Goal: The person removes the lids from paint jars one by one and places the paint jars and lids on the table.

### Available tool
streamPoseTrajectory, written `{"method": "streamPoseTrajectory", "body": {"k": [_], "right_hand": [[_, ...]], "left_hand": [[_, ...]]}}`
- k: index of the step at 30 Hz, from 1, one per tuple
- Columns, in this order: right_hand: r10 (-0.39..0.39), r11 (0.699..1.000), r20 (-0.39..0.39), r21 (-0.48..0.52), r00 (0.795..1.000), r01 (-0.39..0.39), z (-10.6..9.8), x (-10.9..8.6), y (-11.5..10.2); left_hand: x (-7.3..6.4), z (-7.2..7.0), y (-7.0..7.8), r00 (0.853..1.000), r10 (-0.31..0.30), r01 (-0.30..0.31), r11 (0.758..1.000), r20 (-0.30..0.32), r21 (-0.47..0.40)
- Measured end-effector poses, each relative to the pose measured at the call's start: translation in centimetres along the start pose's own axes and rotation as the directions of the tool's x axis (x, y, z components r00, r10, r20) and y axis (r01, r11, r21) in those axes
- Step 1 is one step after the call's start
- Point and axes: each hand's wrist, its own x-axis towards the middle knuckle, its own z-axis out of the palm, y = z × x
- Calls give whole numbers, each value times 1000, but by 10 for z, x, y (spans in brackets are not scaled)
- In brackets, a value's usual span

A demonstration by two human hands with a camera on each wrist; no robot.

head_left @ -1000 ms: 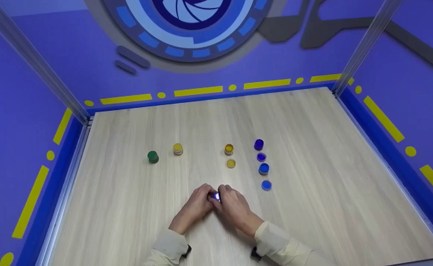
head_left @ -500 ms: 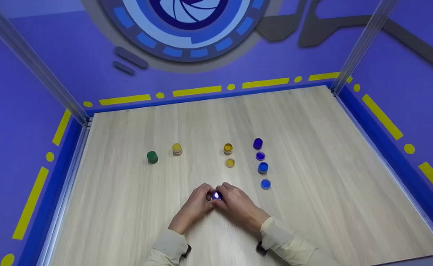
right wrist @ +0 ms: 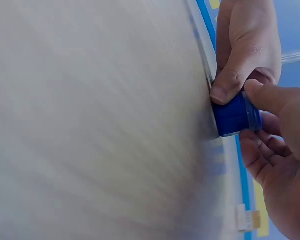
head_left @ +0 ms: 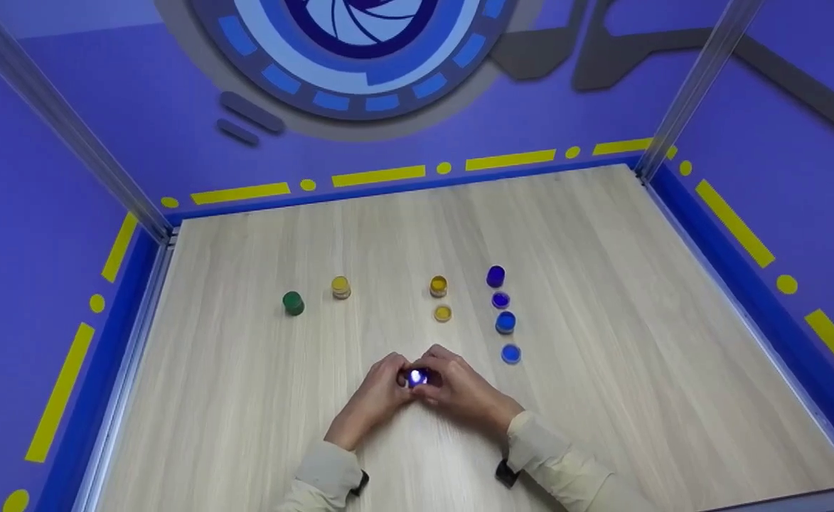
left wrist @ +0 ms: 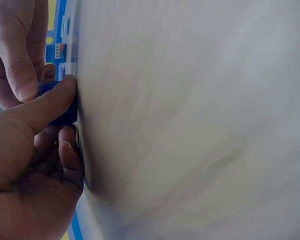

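Both hands meet at a small blue paint jar [right wrist: 232,117] low over the table's near middle. My left hand [head_left: 377,391] pinches the jar's body, its thumb lying along the side in the left wrist view. My right hand [head_left: 463,387] grips the lid end between thumb and fingers, as the right wrist view shows. The jar stands upright with its lid [right wrist: 253,116] on, and in the head view a bright glare covers its top. Fingers hide part of its sides.
Beyond the hands stand a green jar [head_left: 293,303] and a pale yellow jar [head_left: 340,287]. To the right are an open yellow jar [head_left: 439,286], a purple jar [head_left: 495,276] and a blue jar [head_left: 505,322], lids lying in front. Purple-blue walls [head_left: 388,149] border the table.
My right hand has turned about the jar's top, and its wrist has swung slightly to the right. The left hand keeps its place. The other jars stay where they were.
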Motion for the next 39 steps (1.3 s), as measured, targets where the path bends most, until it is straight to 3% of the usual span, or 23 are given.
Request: {"method": "streamPoseTrajectory", "body": {"k": [6,12,17,21,24,26,34,39], "right_hand": [[-16,988,-36,153,999,22,3,1,9],[51,973,-9,225,999,-48,1,0,9],[150,940,-11,311,989,-139,1,-4,10],[276,897,-101,385,956,-218,5,-8,7],[327,886,-164,395,931,-242,10,-10,3],[335,889,-182,385,924,-246,13,-11,0],[318,910,-194,337,928,-242,19,-10,-2],[308,924,-158,285,938,-256,15,-9,-3]], "left_hand": [[0,0,-2,1000,-30,30,999,9,-24],[0,-2,-1,999,-40,41,998,24,-37],[0,-2,-1,996,-72,75,995,49,-62],[0,-1,-1,994,-89,93,993,59,-69],[0,-1,-1,995,-87,91,994,56,-64],[1,-1,-1,995,-81,84,995,52,-61],[0,-1,0,997,-61,63,996,39,-63],[-1,-1,-1,998,-53,56,997,38,-62]]}}
